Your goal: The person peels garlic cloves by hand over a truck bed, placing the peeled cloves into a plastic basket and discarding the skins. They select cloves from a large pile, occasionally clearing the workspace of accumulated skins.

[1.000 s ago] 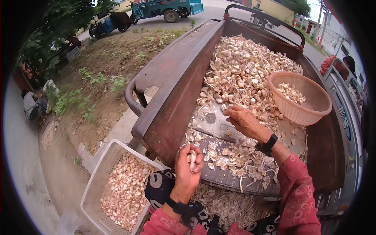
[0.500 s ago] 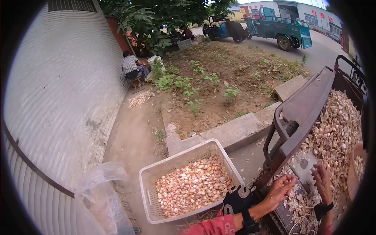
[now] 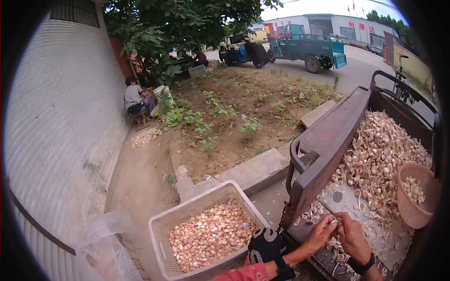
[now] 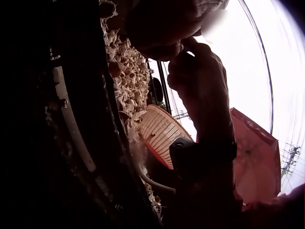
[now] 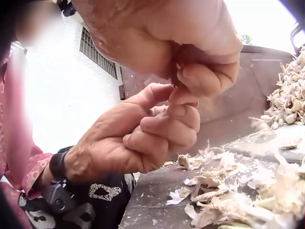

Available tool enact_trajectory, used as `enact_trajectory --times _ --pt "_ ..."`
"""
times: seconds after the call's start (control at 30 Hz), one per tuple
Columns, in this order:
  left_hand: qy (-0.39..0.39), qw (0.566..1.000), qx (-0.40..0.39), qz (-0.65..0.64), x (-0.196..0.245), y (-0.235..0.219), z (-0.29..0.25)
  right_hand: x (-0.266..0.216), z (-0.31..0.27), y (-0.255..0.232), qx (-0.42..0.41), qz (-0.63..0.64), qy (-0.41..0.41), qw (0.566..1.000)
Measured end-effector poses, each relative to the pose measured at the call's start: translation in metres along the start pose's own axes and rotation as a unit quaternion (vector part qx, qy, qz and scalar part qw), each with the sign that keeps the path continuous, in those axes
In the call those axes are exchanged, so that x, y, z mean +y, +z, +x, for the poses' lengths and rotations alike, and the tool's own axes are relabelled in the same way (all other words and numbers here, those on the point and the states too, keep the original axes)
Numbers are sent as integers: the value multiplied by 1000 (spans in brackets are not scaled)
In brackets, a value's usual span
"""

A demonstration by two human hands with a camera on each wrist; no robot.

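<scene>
Both hands meet fingertip to fingertip low over the rusty cart bed. My left hand has its fingers curled in, and its thumb and forefinger pinch at the meeting point. From above, my right hand pinches at the same spot with bent fingers. What they hold is small and almost hidden between the fingertips; it appears to be a garlic clove. Loose papery garlic skins lie on the board under them. Beyond is a large heap of garlic, with a pink plastic basket holding some cloves at its right.
A white crate of peeled-apart cloves stands on the ground left of the cart. A clear plastic bag is left of that. A seated person works by the wall; a teal three-wheeler is parked behind.
The head view swung left, then slightly back. My left hand showed cloves in its palm earlier, with the right hand apart near the heap; now both hands have come together.
</scene>
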State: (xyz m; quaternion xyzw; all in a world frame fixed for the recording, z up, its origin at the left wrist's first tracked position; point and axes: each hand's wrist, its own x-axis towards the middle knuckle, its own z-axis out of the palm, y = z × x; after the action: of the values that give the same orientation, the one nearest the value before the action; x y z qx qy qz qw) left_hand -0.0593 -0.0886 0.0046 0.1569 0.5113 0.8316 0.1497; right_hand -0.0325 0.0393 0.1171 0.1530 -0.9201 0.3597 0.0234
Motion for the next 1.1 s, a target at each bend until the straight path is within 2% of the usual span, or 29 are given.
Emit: enact_trajectory --times 0.03,0.1,0.13,0.23,0.37,0.43,0.47,0.57,0.63,0.67,0.7,0.73,0.77,0.8,0.83,0.9,0.93,0.97,1.0,1.03,1.1 --pt "0 1000 0 0 1 -2 -1 0 0 7 0 -1 0 1000" --pt "-104 980 -18 -166 3 -10 -2 2 1 20 67 -66 -20 995" --pt "-73 981 -19 -182 -2 -9 -2 0 0 26 93 -80 -28 992" --pt "-84 975 -18 -204 2 -9 -6 5 0 36 126 -100 -75 984" --pt "-103 974 5 -202 9 -6 -6 13 1 40 144 -118 -96 978" --pt "-121 972 15 -201 14 -4 -6 13 3 40 137 -111 -80 981" --pt "-117 974 33 -192 17 -2 -7 10 5 38 144 -115 -87 979" --pt "-102 975 17 -198 20 -6 -7 8 6 38 141 -69 -94 983" --pt "-88 976 7 -199 21 -7 -8 19 6 45 139 13 -66 988" --pt "-101 971 10 -214 21 -8 -10 22 5 45 139 12 -63 988" --pt "-116 966 13 -230 28 -8 -12 23 4 44 112 182 48 976" --pt "-121 965 11 -233 31 -11 -12 24 2 44 84 344 158 922" --pt "-100 964 10 -244 31 -14 -11 25 4 42 89 342 168 920" --pt "-89 961 5 -262 28 -15 -11 25 3 39 79 413 156 894" --pt "-92 961 38 -259 35 -18 -12 28 -4 35 77 477 156 861" --pt "-70 958 84 -263 42 -25 -9 36 -14 23 62 394 147 905" --pt "-85 959 85 -258 42 -27 -8 51 -20 20 11 291 95 952" --pt "-89 961 87 -247 41 -31 -5 62 -25 14 -53 186 35 981" --pt "-99 958 92 -252 46 -27 -5 62 -26 6 -43 26 -50 997" --pt "-103 957 98 -253 53 -21 -6 61 -22 -2 -40 -133 -140 980" --pt "-117 953 84 -268 51 -22 -4 76 -2 -10 -21 -111 -98 989"
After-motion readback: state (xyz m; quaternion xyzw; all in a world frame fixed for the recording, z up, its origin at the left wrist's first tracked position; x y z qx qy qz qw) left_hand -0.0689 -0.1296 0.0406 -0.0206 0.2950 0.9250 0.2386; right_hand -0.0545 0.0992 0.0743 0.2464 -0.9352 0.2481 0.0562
